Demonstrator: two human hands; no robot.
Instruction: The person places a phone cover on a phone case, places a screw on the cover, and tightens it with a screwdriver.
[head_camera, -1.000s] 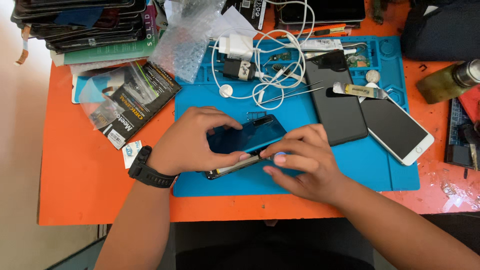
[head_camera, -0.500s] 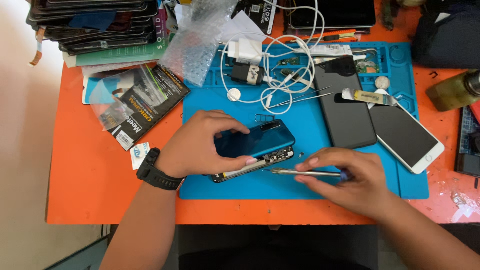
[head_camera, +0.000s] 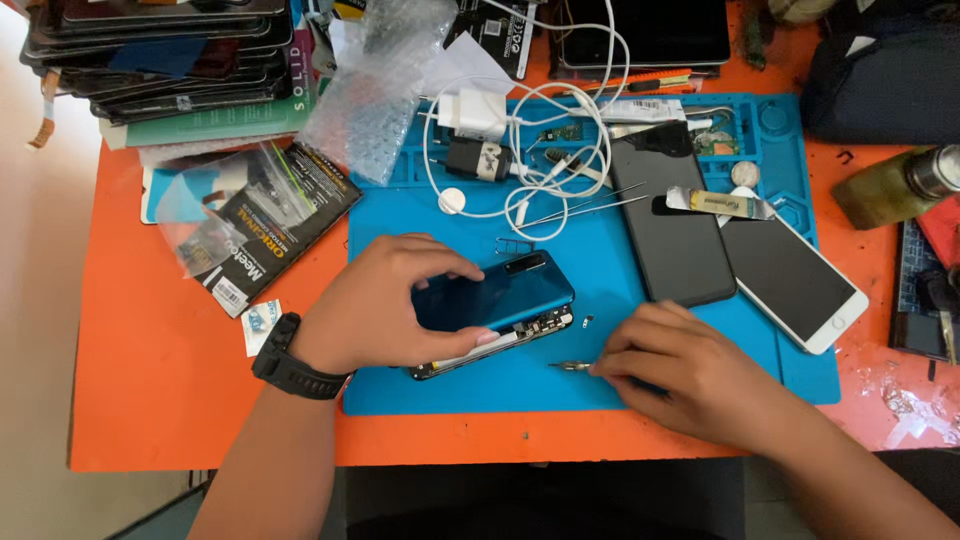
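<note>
A dark blue phone lies on the blue work mat, its back cover lifted slightly off the frame so the circuit board shows along the lower edge. My left hand, with a black watch on the wrist, grips the phone from the left, thumb under the cover. My right hand rests on the mat to the right of the phone and holds a small screwdriver, its metal tip pointing left. A tiny screw lies between the phone and the hand.
On the mat are a black phone, a white-edged phone, tweezers, a charger with white cable. A stack of boxes, bubble wrap and a black packet sit on the orange table. A green bottle lies right.
My right hand has drawn back from the phone's edge toward the right, taking the screwdriver with it and lowering onto the mat. My left hand keeps its grip on the phone.
</note>
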